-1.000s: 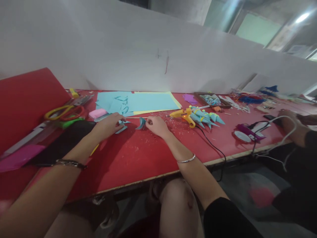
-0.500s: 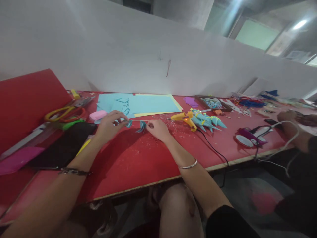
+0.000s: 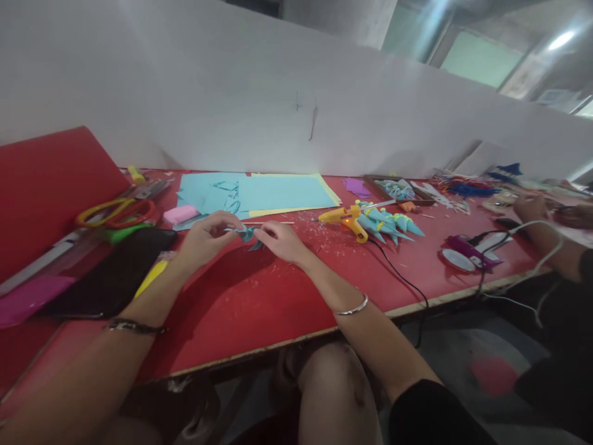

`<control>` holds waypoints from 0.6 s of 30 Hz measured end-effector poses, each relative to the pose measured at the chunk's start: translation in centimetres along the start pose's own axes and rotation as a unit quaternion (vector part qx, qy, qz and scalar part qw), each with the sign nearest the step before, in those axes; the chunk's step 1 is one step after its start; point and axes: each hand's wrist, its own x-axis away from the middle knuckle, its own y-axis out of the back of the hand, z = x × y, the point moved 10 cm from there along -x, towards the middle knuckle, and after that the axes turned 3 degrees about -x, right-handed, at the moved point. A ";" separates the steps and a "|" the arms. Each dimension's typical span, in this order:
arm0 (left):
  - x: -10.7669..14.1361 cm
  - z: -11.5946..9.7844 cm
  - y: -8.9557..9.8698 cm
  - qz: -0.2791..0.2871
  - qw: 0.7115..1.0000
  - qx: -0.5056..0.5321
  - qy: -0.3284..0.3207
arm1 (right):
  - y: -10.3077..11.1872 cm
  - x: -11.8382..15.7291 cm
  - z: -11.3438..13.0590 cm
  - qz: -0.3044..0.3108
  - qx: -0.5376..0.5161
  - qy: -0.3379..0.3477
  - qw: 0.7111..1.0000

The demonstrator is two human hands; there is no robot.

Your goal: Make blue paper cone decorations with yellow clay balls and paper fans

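Close together above the red table, my two hands each pinch a curled piece of blue paper. My left hand [image 3: 208, 238] has its fingers closed on one curled blue paper piece [image 3: 245, 233]. Thumb and forefinger of my right hand [image 3: 280, 241] close on a second blue paper piece [image 3: 256, 245], cut into curved strips. The two pieces meet or overlap between the fingertips; whether they are joined I cannot tell. A thin wooden stick [image 3: 273, 223] lies just behind my hands. Blue paper sheets [image 3: 287, 191] and loose blue cuttings [image 3: 227, 185] are spread beyond it.
A yellow glue gun [image 3: 345, 217] with a black cord lies right of my hands, against blue paper cones [image 3: 389, 225]. Scissors [image 3: 104, 213], a pink block [image 3: 180, 214] and a dark flat case [image 3: 115, 272] are at left. Another person's hands [image 3: 532, 210] are at far right.
My right hand has moved left towards my left hand, bringing its blue paper piece against the other one. The view has shifted slightly.
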 end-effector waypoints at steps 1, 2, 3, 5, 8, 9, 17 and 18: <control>0.0 0.0 -0.1 0.002 1.000 0.005 0.005 | -0.1 0.0 0.1 0.004 0.003 0.002 1.000; 0.0 0.0 -0.2 0.006 1.000 0.010 0.009 | -0.2 0.0 0.1 0.006 0.005 0.002 1.000; 0.0 0.0 -0.4 0.009 1.000 0.013 0.012 | -0.2 0.0 0.1 0.008 0.005 -0.001 1.000; 0.0 -0.1 -0.6 0.016 1.000 0.016 0.015 | -0.2 0.0 0.1 0.014 0.004 -0.009 1.000; 0.1 0.0 -0.6 0.020 0.999 0.011 0.025 | 0.0 0.1 0.0 0.014 0.020 -0.014 1.000; 0.1 0.1 -0.6 0.020 0.999 0.007 0.029 | 0.0 0.0 -0.1 0.013 0.026 -0.014 0.999; 0.0 0.2 -0.3 0.017 0.999 -0.005 0.035 | 0.0 0.0 -0.1 0.013 0.001 -0.007 1.000; 0.0 0.2 -0.3 0.016 0.999 -0.005 0.033 | 0.0 0.0 -0.2 0.017 -0.013 -0.011 1.000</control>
